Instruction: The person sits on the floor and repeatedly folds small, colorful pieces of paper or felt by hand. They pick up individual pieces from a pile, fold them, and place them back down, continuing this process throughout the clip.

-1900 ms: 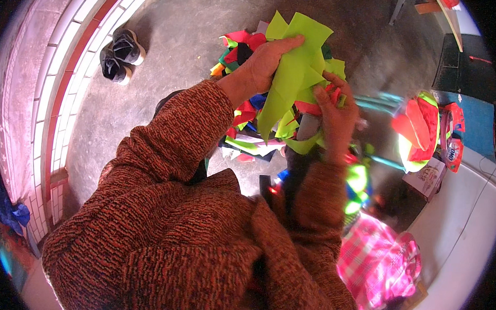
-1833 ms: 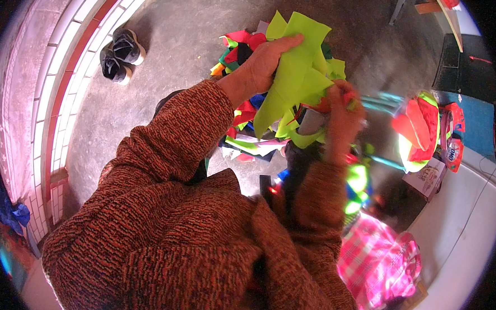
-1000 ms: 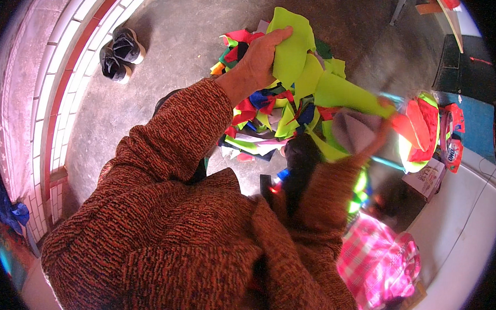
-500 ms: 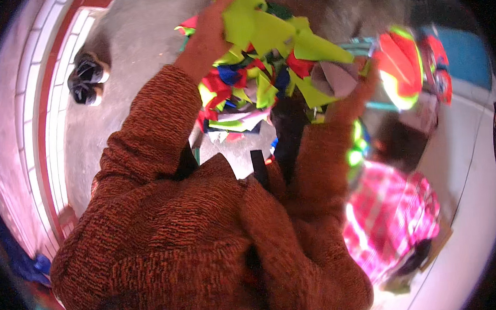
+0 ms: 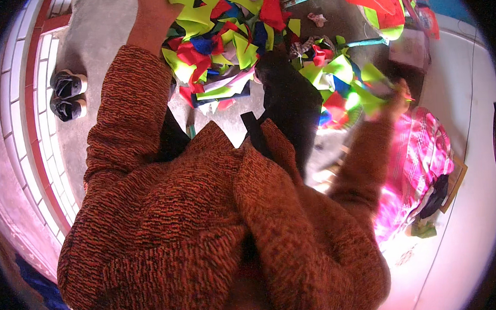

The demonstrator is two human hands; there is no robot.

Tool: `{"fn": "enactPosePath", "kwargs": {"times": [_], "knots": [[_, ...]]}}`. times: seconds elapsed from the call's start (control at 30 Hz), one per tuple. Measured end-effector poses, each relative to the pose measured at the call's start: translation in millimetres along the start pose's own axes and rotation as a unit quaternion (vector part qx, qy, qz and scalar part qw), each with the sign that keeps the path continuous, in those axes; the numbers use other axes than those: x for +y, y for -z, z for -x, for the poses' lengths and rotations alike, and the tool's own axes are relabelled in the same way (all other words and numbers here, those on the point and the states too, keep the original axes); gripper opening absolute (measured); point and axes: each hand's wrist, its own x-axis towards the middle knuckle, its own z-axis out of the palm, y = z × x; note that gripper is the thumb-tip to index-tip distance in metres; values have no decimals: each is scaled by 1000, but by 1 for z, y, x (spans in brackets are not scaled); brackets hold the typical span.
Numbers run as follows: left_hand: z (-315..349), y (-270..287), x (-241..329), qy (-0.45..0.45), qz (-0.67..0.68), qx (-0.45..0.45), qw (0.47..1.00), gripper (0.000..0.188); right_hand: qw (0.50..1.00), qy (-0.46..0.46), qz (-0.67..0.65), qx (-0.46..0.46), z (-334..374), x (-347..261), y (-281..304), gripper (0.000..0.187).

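My left hand (image 5: 159, 16) is at the top edge, partly cut off, against a yellow-green cloth scrap (image 5: 199, 20) that it appears to grip. Below and beside that scrap lies a heap of cloth scraps (image 5: 228, 52) in yellow-green, red, blue and grey. To the right, my right hand (image 5: 394, 103) is smeared by motion, so its fingers do not show clearly. Next to it is another yellow-green scrap (image 5: 372, 92); whether the hand holds it I cannot tell. A second pile of scraps (image 5: 336, 74) lies just left of this hand.
Pink checked cloth (image 5: 416, 163) lies at the right, below my right hand. Beyond are an orange and yellow-green bundle (image 5: 383, 5) and greenish rails (image 5: 365, 42). Dark shoes (image 5: 68, 96) stand on the floor at left. My dark-clad leg (image 5: 289, 91) is between the piles.
My right hand has swung down and right, from the main heap to beside the second pile. My left hand has shifted up and left in the picture, and the view has moved.
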Motion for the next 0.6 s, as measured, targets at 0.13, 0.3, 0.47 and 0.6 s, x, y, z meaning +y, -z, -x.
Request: {"fn": "enactPosePath", "kwargs": {"times": [0.13, 0.3, 0.47, 0.6], "knots": [[0, 7, 10, -10, -37, 28, 999, 32, 985, -22, 167, -45, -19, 55, 64, 17], [0, 4, 4, 4, -33, 9, 999, 32, 976, -123, 177, -30, -3, 96, 114, 15], [3, 1, -8, 16, -63, -8, 998, 33, 945, -48, 310, -94, 20, 99, 123, 17], [1, 5, -12, 40, -97, 12, 994, 34, 682, 375, 540, -320, 63, 84, 88, 21]]}}
